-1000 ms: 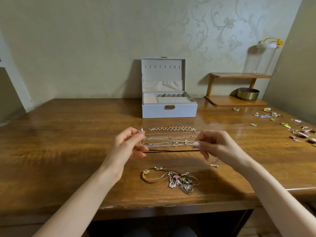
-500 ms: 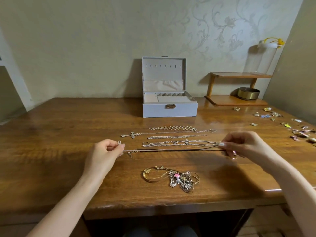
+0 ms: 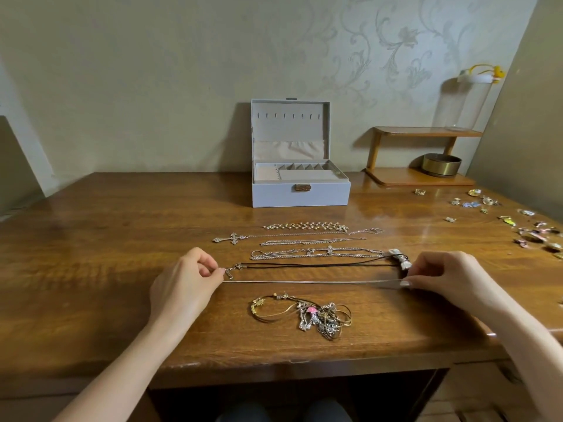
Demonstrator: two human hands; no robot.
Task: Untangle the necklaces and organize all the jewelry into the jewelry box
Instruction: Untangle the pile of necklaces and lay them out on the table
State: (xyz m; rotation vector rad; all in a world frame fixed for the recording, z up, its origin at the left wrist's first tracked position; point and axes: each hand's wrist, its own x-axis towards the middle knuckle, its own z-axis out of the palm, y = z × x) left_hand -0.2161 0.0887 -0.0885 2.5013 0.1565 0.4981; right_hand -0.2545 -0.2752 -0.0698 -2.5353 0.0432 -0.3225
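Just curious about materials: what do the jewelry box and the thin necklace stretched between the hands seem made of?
Jewelry box: probably matte grey faux leather, smooth-sided; beige fabric-like lining. Thin necklace: likely silvery metal, a fine pale line catching light; too thin to be sure.

Grey jewelry box (image 3: 300, 194) open at back, straightened necklaces (image 3: 304, 226) in rows, thin chain (image 3: 313, 282) stretched taut, tangled pile (image 3: 316, 316) nearest.

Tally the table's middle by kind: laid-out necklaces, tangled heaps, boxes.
Laid-out necklaces: 6, counting the thin chain pinched between left hand and right hand
Tangled heap: 1
Jewelry box: 1
Total: 8
Small pieces at right: too small to count
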